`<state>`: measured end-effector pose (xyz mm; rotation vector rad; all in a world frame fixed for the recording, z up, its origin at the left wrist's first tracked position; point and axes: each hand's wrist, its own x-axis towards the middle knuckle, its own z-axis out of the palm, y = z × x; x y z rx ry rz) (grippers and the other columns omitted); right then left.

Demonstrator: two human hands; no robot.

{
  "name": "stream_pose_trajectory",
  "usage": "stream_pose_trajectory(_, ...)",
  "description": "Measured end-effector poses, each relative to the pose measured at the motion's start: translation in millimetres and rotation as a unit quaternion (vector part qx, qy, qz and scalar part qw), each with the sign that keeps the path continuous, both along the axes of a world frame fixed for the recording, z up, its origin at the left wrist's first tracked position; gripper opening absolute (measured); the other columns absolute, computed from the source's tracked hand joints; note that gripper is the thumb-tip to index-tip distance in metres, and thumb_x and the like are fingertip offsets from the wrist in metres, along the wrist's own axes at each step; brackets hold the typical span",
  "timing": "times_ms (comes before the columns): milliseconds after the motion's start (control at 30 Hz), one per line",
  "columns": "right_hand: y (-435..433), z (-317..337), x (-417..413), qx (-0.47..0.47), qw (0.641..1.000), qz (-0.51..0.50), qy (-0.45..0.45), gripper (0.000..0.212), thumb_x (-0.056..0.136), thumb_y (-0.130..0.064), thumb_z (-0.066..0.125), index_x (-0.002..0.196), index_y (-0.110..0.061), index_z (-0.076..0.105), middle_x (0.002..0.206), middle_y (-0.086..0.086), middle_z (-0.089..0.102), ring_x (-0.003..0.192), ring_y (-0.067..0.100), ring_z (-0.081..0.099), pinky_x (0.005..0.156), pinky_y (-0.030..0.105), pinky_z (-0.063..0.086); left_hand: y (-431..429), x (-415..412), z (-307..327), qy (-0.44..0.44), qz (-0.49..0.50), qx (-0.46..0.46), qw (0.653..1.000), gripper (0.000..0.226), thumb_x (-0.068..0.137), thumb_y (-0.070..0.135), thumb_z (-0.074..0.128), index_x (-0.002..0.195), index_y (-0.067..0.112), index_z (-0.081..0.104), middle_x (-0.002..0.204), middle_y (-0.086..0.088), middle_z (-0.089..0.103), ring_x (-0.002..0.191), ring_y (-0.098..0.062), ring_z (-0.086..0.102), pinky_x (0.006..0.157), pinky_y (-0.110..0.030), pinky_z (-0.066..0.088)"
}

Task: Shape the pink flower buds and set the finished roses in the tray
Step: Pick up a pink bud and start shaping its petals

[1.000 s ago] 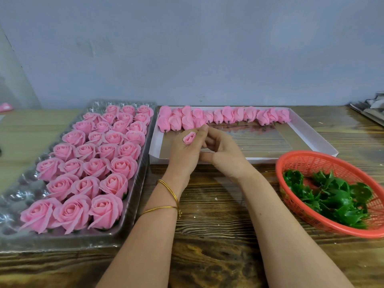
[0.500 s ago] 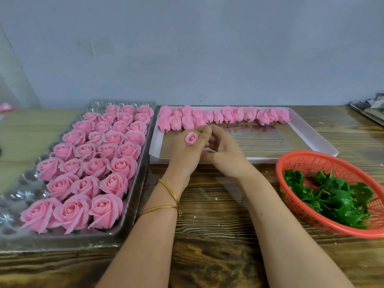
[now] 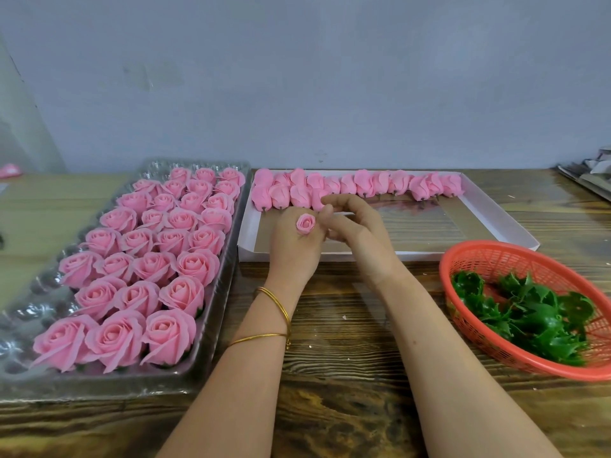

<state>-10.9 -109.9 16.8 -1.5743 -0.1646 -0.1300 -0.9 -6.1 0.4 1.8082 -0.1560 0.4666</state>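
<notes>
Head view: left hand [image 3: 294,249] holds bud [image 3: 306,224], right hand [image 3: 362,234] pinches it.

From my end this reads as a small craft workshop making artificial flowers in batches. A worn wooden bench [image 3: 347,358] against a bare grey wall [image 3: 330,77] carries a clear plastic cell tray [image 3: 26,312] holding rows of finished pink roses [image 3: 198,264], a shallow white box [image 3: 413,256] with closed buds [image 3: 363,183] along its far edge, and a red mesh basket [image 3: 515,262] of green calyx pieces [image 3: 535,315]. The left hand [image 3: 294,249] holds one bud [image 3: 305,224].
</notes>
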Motion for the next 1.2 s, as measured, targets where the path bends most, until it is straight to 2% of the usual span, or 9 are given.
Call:
stream_pose_trajectory(133, 3.5, -1.6, -0.5, -0.057, 0.998, -0.003, -0.006, 0.037, 0.076, -0.032, 0.075, 0.107, -0.015, 0.065, 0.117, 0.014, 0.061, 0.107, 0.022, 0.060, 0.082, 0.023, 0.051, -0.1, -1.9, -3.4, -0.018, -0.007, 0.026, 0.999, 0.035, 0.095, 0.026, 0.059, 0.060, 0.023, 0.056, 0.057, 0.007, 0.054, 0.058, -0.003, 0.050, 0.051, -0.012, 0.038)
stream_pose_trajectory(233, 3.0, -2.9, 1.1, -0.072, 0.997, -0.011, -0.010, 0.026, 0.083, -0.017, 0.076, 0.106, -0.014, 0.065, 0.118, 0.015, 0.062, 0.108, 0.023, 0.060, 0.088, 0.028, 0.051, -1.4, -2.7, -2.0, -0.032, -0.003, 0.034, 0.999, 0.039, 0.095, 0.023, 0.059, 0.057, 0.027, 0.052, 0.054, 0.010, 0.050, 0.055, 0.000, 0.049, 0.050, -0.010, 0.036)
stream_pose_trajectory(467, 0.4, -2.4, 1.5, -0.080, 0.997, 0.012, -0.014, 0.025, 0.085, -0.010, 0.073, 0.109, -0.006, 0.066, 0.107, 0.017, 0.068, 0.106, 0.029, 0.062, 0.083, 0.034, 0.054, -4.0, -2.3, -5.3, -0.023, 0.001, 0.059, 0.998, 0.033, 0.096, 0.029, 0.056, 0.068, 0.012, 0.062, 0.060, 0.009, 0.055, 0.059, -0.001, 0.053, 0.053, -0.008, 0.037)
stream_pose_trajectory(667, 0.2, -3.0, 2.9, -0.075, 0.997, 0.014, -0.030, 0.021, 0.085, -0.012, 0.073, 0.105, -0.007, 0.067, 0.100, 0.012, 0.069, 0.098, 0.023, 0.064, 0.077, 0.025, 0.052, -5.8, -7.9, 1.2, -0.045, -0.004, 0.049, 0.998, 0.029, 0.098, 0.025, 0.055, 0.069, 0.031, 0.059, 0.060, 0.018, 0.055, 0.065, 0.012, 0.056, 0.056, -0.003, 0.038)
stream_pose_trajectory(733, 0.7, -3.8, 3.6, -0.075, 0.996, 0.012, -0.036, 0.016, 0.088, -0.015, 0.071, 0.100, -0.005, 0.068, 0.094, 0.009, 0.069, 0.091, 0.018, 0.064, 0.079, 0.027, 0.053, -3.8, -6.7, 1.4, -0.034, 0.002, 0.032, 0.999, 0.028, 0.098, 0.026, 0.054, 0.071, 0.022, 0.062, 0.062, 0.015, 0.057, 0.065, 0.007, 0.057, 0.056, -0.006, 0.039)
stream_pose_trajectory(867, 2.5, -5.8, 2.7, 0.008, 0.999, 0.052, 0.001, 0.021, 0.099, -0.018, 0.054, 0.084, -0.011, 0.068, 0.086, 0.003, 0.070, 0.087, 0.013, 0.067, 0.082, 0.029, 0.056, -3.1, -2.1, -2.9, -0.023, 0.032, 0.036, 0.999, 0.035, 0.099, 0.019, 0.049, 0.071, 0.003, 0.061, 0.067, -0.009, 0.059, 0.068, -0.025, 0.057, 0.061, -0.033, 0.044)
stream_pose_trajectory(1000, 1.8, -4.2, 3.5, 0.028, 0.998, 0.048, 0.017, 0.014, 0.086, -0.008, 0.055, 0.090, -0.010, 0.068, 0.087, 0.003, 0.071, 0.088, 0.011, 0.068, 0.077, 0.023, 0.054, -3.5, -0.4, -2.4, -0.057, 0.067, 0.029, 0.996, 0.043, 0.100, 0.028, 0.049, 0.070, 0.001, 0.061, 0.064, -0.010, 0.058, 0.064, -0.018, 0.052, 0.057, -0.022, 0.039)
stream_pose_trajectory(1100, 0.5, -5.2, 2.9, -0.033, 0.999, 0.037, -0.001, 0.029, 0.075, 0.009, 0.055, 0.099, -0.002, 0.066, 0.095, 0.013, 0.069, 0.095, 0.021, 0.067, 0.089, 0.035, 0.055, -2.0, 1.6, -1.9, -0.058, 0.072, -0.041, 0.995, 0.047, 0.098, 0.029, 0.052, 0.062, -0.001, 0.053, 0.061, -0.019, 0.053, 0.057, -0.020, 0.048, 0.056, -0.031, 0.040)
stream_pose_trajectory(1200, 1.5, -7.6, 1.1, -0.071, 0.995, 0.064, -0.017, 0.032, 0.073, 0.019, 0.063, 0.099, 0.001, 0.066, 0.091, 0.013, 0.068, 0.086, 0.017, 0.065, 0.081, 0.032, 0.056, -1.8, 2.9, -2.5, -0.011, 0.057, -0.128, 0.990, 0.040, 0.096, 0.032, 0.055, 0.058, 0.018, 0.051, 0.061, -0.011, 0.053, 0.061, -0.018, 0.054, 0.060, -0.039, 0.050)
